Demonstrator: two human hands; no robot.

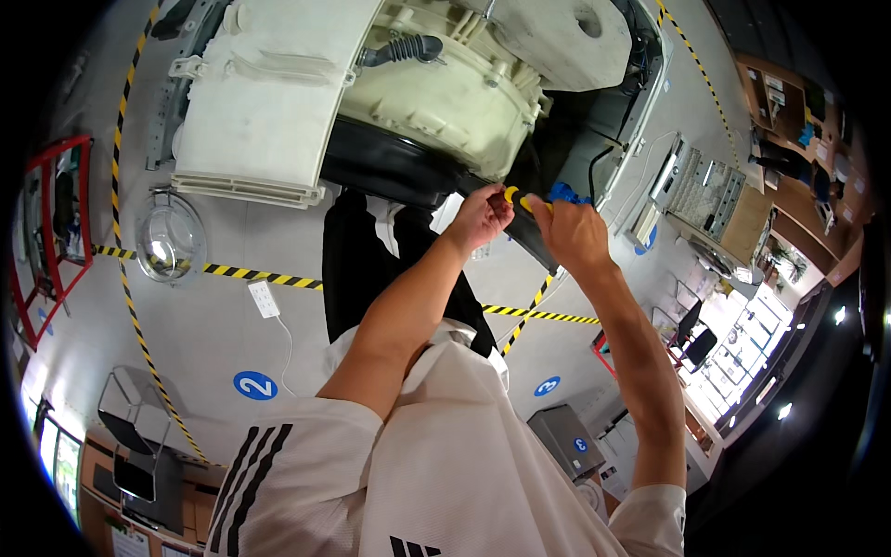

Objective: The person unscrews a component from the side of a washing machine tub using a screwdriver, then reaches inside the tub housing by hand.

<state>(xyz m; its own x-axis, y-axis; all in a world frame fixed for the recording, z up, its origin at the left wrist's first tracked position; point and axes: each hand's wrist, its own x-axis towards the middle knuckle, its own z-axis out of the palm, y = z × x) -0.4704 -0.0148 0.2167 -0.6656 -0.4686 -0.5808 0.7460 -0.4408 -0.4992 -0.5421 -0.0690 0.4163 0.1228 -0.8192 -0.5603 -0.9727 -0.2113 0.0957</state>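
Note:
My right hand (577, 239) is closed around a yellow-and-black handled tool (517, 198), which looks like a screwdriver; its working end does not show. Just left of it, my left hand (481, 219) has its fingers curled together by the tool's yellow end, and what they pinch, if anything, is hidden. A bright blue piece (568, 193) shows just beyond the right hand's knuckles. Both hands are at the near lower edge of an opened washing machine, in front of its cream plastic tub (445, 102). A black rounded part (390, 162) curves beneath the tub.
A white panel (255, 102) stands at the machine's left, and a corrugated grey hose (402, 50) crosses the tub. On the floor lie a round glass door (171, 238), a white power strip (264, 299) and yellow-black tape (264, 276). Metal panels (710, 197) lie at the right.

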